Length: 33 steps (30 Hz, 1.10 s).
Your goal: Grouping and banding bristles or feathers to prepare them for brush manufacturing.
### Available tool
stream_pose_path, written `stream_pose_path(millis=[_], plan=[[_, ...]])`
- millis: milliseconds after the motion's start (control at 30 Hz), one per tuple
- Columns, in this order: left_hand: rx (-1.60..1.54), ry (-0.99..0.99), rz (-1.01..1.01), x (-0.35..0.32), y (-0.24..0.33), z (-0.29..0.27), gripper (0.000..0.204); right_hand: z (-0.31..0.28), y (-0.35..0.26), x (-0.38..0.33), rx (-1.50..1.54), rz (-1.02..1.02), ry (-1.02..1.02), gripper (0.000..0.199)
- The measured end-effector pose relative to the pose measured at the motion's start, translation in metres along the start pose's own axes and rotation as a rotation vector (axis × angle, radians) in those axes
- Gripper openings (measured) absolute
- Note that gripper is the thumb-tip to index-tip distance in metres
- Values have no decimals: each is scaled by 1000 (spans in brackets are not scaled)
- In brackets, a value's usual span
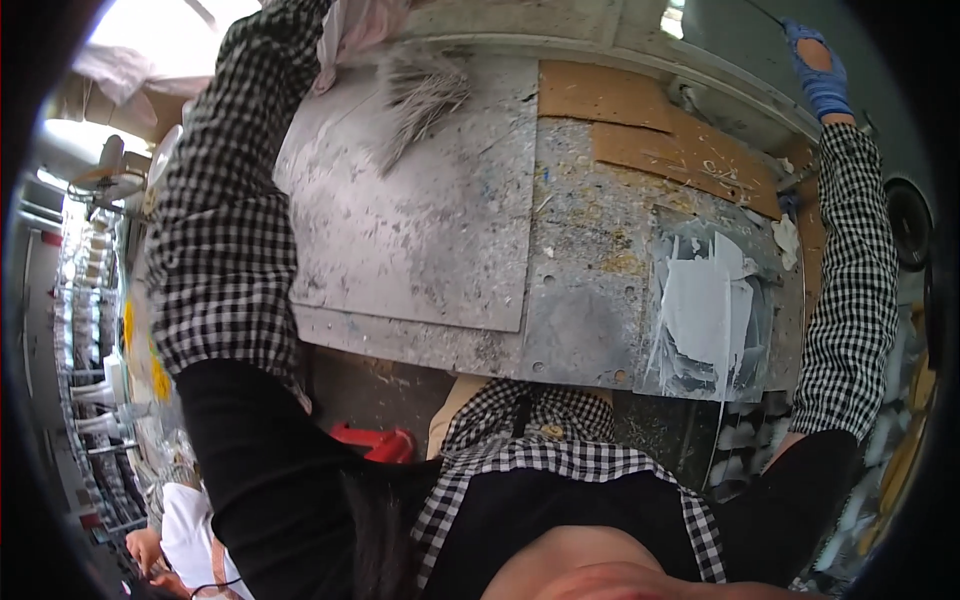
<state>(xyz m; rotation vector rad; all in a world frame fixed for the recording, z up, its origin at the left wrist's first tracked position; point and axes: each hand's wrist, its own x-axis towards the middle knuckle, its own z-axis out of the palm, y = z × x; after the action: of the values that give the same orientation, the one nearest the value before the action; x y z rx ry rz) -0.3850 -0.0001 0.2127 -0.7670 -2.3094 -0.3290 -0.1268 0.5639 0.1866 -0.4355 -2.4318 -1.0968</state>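
Observation:
My right hand (820, 72), in a torn blue glove, reaches far out at the upper right beside a dark grey surface. Its fingers look closed at a thin dark line, which I cannot make out. My left arm (225, 200), in a checked sleeve, stretches to the top left; the hand itself is out of sight beyond the frame's edge. Pinkish cloth (352, 38) hangs by that sleeve's end. Nearby on the worktable, a loose bundle of thin grey strands (425, 100) lies on a large grey board (420, 235).
Brown cardboard pieces (680, 160) line the table's far right. Pale grey paste (705, 300) is smeared on a flat sheet at the right. Below the table sits a red plastic object (378, 442). A person in white (195, 535) works at lower left, near racks of pale items (95, 395).

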Motion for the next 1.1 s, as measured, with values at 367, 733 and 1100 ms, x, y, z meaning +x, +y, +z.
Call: stream_pose_path(millis=[367,733,1100], plan=[[-348,217,-65,-118,-54,28,39,-19,-8,6,-23,-64,-118,34],[-100,-376,-173,-290,-171,113,15,8,28,5,145,0,2,35],[-236,-555,268,-233,9,138,66,-80,-178,-79,649,145,395,60]])
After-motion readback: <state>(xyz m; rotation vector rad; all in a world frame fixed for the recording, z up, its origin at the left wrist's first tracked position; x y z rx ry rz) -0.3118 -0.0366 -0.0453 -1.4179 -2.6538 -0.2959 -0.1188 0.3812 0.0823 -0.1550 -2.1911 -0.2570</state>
